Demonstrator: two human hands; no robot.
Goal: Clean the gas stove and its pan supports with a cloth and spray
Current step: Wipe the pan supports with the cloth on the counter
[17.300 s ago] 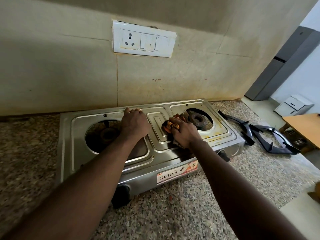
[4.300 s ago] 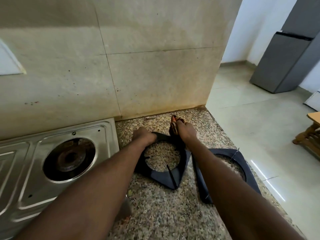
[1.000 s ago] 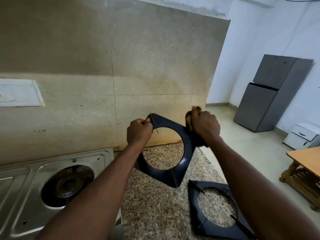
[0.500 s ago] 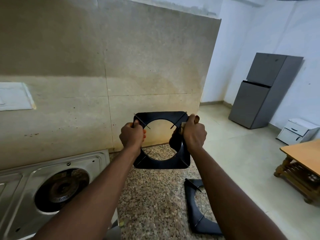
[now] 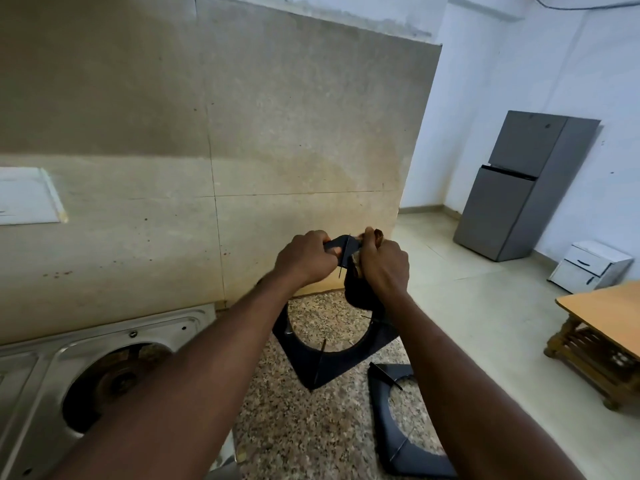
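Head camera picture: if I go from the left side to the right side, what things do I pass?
white wall plate → stove burner → held-up pan support → pan support lying on the counter → grey fridge → wooden table

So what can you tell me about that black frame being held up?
The pan support is a black, metal-looking square frame with a round opening and thin prongs pointing inward. It is held on edge, one corner up, over the granite counter. The left hand grips its top corner; the right hand holds a dark cloth against it.
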